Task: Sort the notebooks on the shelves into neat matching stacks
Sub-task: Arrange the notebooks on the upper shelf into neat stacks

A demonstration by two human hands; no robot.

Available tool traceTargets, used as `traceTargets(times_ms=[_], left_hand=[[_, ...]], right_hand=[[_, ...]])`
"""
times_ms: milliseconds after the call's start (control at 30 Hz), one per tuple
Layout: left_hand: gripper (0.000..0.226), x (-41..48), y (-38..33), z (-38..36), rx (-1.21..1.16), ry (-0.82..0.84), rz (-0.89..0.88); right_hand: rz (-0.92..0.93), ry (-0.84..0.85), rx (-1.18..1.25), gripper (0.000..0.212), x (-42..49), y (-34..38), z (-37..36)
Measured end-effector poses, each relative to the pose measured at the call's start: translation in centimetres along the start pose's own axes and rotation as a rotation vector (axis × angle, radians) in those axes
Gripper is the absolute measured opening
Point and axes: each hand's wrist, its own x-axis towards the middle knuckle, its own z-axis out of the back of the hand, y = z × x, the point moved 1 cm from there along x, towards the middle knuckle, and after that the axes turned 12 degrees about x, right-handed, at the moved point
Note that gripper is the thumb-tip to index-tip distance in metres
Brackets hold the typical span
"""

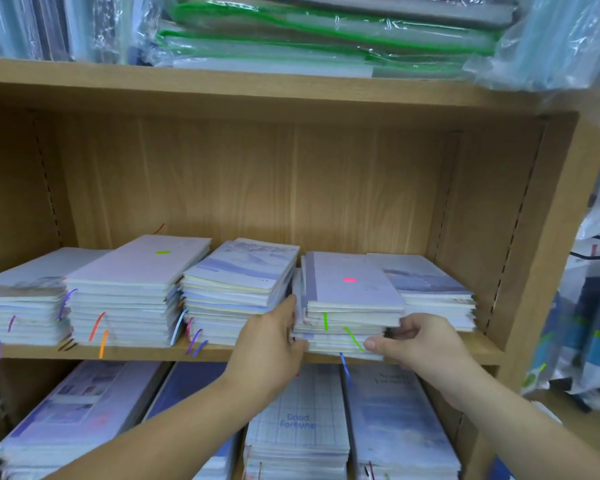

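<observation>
Along the middle shelf [222, 353], five notebook stacks side by side, all flat, covers up, long axes running near to far, short ends toward the near edge.

Far left, the grey stack [21, 306], partly cut off by the frame edge. Just right of it and touching, the green-tag stack [125, 296], with orange and purple ribbons [96, 326] hanging off its near end. Next, the third stack [236, 289], pale blue cover on top, edges out of line.

Left hand [274, 341] between that and the pink-tag stack [350, 299]: palm flat against the stack's left side, fingers fairly straight and slid into the gap, tips hidden, thumb at the lower near corner.

Pink-tag stack itself right of centre, purple spine strip along its left, top books slightly skewed, lowest books jutting past the shelf's near edge. Green and blue ribbons dangling off its near end.

Right hand [413, 341] at the near right corner, fingers curled round the lower books, thumb pressed on their near edge. Hard against that side, the right stack [430, 292], blue-grey cover up, hemming the pink-tag stack in.

Above, green-edged folders [326, 39] in plastic wrap. Below, larger notebooks [298, 420] in rows, one reading "Good Fortune". Far right, outside the case, plastic bags [596, 341].
</observation>
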Motion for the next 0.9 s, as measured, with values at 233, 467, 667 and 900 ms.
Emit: traceTargets(times_ms=[233, 467, 667, 900], left_hand=[[0.017, -0.3, -0.2, -0.6, -0.035, 0.087, 0.105], [0.009, -0.7, -0.3, -1.1, -0.304, 0.14, 0.31], [0.042, -0.8, 0.3, -1.7, -0.201, 0.098, 0.245], [0.019, -0.3, 0.7, -0.4, -0.289, 0.176, 0.254]], right_hand=[[-0.003, 0.004, 0.215, 0.019, -0.9, -0.3, -0.3], [0.013, -0.083, 0.266, 0.029, -1.7, -1.0, -1.7], [0.113, -0.183, 0.171, 0.027, -2.1, -1.9, -1.6], [0.143, -0.057, 0.153, 0.039, -1.9, -0.9, -0.9]])
